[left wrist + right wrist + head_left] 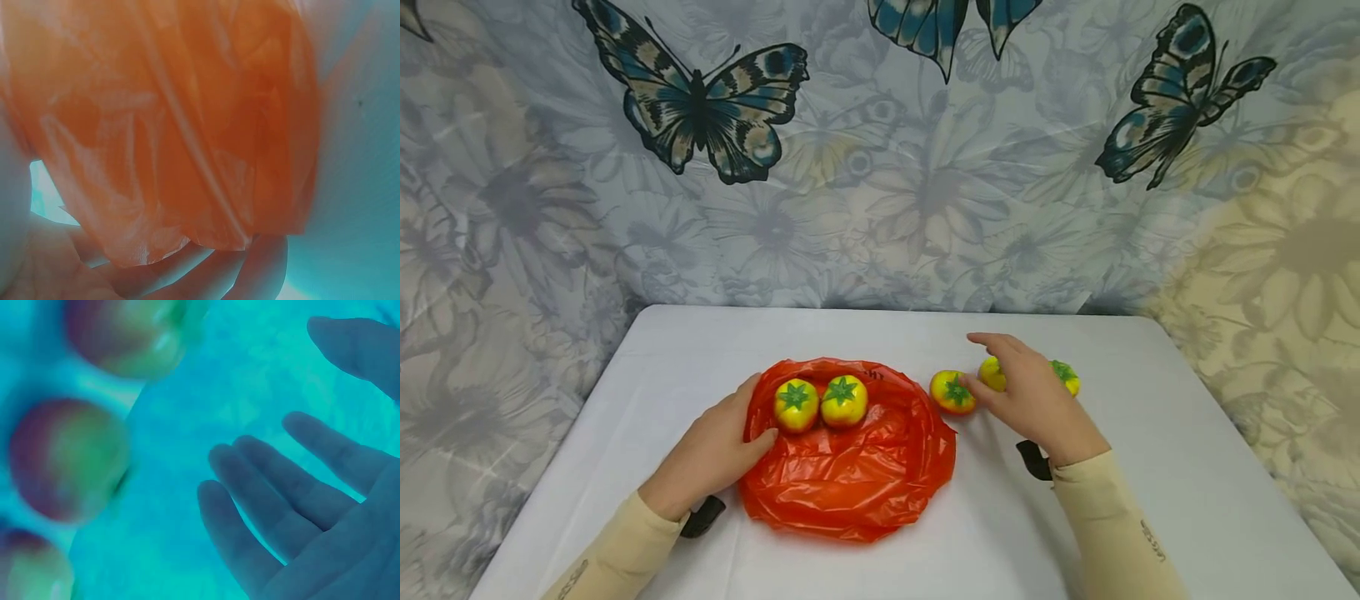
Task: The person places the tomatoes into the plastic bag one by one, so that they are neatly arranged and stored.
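Left hand point(715, 442) is gripping the left edge of the red plastic bag point(850, 483), thumb lying over the plastic, fingers going round the far left side. Left wrist view is showing those fingers curling against the bag's edge.

Bag is resting on the white desk point(1180, 467), centre-left, spreading wide and crinkled. Two yellow tomato-like fruits point(844, 401) are sitting within its outline, far left part, side by side, green star-shaped tops facing up. Can't tell how deep in the plastic they're lying.

Right hand point(1037, 404) is hovering right of the bag, fingers extended, thumb spread away, holding nothing. Right wrist view is confirming a gap between fingertips and fruit.

Three more of the same are standing in a rough row on the far right of the desk: left fruit point(953, 392) just beside the bag, thumb overlapping its edge in the head view; middle fruit point(991, 374) and right fruit point(1067, 378) partly hiding behind the hand.

Both arms are wearing beige sleeves point(1112, 525); a black device point(703, 517) is showing at each wrist. Floral backdrop point(925, 217) with blue butterflies point(700, 112) is hanging behind.
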Demonstrator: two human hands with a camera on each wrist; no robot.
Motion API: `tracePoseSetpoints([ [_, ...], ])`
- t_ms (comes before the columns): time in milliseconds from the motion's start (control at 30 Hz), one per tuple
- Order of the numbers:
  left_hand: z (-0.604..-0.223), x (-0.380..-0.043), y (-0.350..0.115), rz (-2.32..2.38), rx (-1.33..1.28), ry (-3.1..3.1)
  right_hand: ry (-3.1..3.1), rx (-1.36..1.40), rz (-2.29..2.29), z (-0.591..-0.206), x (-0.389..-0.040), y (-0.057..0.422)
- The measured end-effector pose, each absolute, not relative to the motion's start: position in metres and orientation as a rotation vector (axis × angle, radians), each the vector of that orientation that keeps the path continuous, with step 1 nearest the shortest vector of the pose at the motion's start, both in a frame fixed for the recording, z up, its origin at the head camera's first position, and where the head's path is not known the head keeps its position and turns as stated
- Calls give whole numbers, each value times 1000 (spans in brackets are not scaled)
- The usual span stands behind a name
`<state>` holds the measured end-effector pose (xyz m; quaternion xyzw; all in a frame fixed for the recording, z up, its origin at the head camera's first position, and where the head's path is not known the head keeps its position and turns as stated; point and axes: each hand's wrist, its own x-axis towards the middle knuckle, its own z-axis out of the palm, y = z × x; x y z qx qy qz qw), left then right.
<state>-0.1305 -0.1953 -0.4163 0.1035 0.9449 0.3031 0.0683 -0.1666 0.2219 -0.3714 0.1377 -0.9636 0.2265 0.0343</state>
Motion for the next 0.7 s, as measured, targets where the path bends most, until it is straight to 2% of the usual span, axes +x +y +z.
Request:
tracePoseSetpoints([
  [333,-417,-130,-195,909,318,2848,-3036,163,656,-375,-170,289],
  [700,-419,-130,-196,912,327,2859,-3140,51,620,-387,-179,316],
])
